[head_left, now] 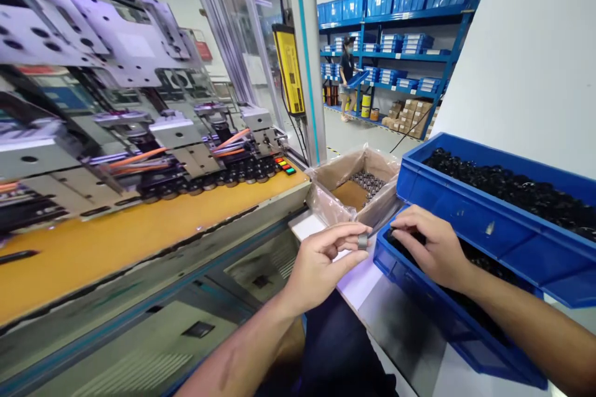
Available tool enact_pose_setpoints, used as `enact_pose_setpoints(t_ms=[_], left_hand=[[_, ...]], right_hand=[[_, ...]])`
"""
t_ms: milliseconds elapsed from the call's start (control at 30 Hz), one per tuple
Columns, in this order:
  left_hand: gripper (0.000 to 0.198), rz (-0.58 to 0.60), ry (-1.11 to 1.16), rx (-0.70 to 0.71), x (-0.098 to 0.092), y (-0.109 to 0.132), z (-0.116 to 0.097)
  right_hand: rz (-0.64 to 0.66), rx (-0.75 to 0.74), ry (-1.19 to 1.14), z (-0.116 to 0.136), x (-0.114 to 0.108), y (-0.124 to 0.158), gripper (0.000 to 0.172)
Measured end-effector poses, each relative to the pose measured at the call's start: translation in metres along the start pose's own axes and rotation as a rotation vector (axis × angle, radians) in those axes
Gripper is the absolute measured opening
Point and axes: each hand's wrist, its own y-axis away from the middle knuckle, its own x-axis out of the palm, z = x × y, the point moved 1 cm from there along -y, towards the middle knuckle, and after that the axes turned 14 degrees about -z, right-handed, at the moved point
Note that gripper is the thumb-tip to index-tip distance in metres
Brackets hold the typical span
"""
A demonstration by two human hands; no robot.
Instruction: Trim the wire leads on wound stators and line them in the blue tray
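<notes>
My left hand (319, 267) pinches a small grey metal ring (362, 241) between thumb and fingertips, in the middle of the view. To its right my right hand (435, 248) is above the near end of the lower blue bin (400, 273). Its thumb and index finger are closed on a small black part (393, 232), mostly covered by the fingertips. Dark parts lie in this bin, partly behind my hand and forearm. Just beyond my hands, a plastic-lined cardboard box (326, 206) holds many small metal pieces (370, 183).
An upper blue bin (488, 223) full of black parts (512, 187) stands behind the lower one. On the left, a machine (186, 136) with a row of black round parts (228, 175) borders a yellow-orange worktop (139, 229). A person (347, 77) stands by distant blue shelves (395, 18).
</notes>
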Motion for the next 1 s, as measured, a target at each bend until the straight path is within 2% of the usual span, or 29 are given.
enact_pose_setpoints(t_ms=[100,200,267,400,567,700,900,1000], left_hand=[[0.029,0.029,0.115,-0.046,-0.003,0.012,-0.003],[0.018,0.033,0.2,-0.069,-0.002,0.021,-0.001],[0.021,0.026,0.233,-0.096,0.001,0.026,0.002],[0.042,0.025,0.278,-0.165,0.006,0.03,0.009],[0.035,0.01,0.267,-0.191,0.007,0.029,0.015],[0.029,0.007,0.341,-0.216,0.009,0.028,0.015],[0.04,-0.022,0.314,-0.284,0.01,0.028,0.02],[0.038,-0.011,0.335,-0.311,0.01,0.028,0.019]], right_hand=[[-0.03,-0.032,-0.074,0.021,0.012,0.01,0.01],[-0.029,-0.068,-0.103,0.027,0.018,0.019,0.015],[-0.029,-0.088,-0.104,0.028,0.019,0.022,0.017],[-0.015,-0.1,-0.103,0.026,0.017,0.024,0.018],[0.002,-0.097,-0.11,0.023,0.015,0.026,0.017],[-0.003,-0.098,-0.138,0.021,0.017,0.026,0.017],[0.012,-0.082,-0.164,0.021,0.019,0.028,0.018],[0.019,-0.072,-0.171,0.02,0.021,0.03,0.019]])
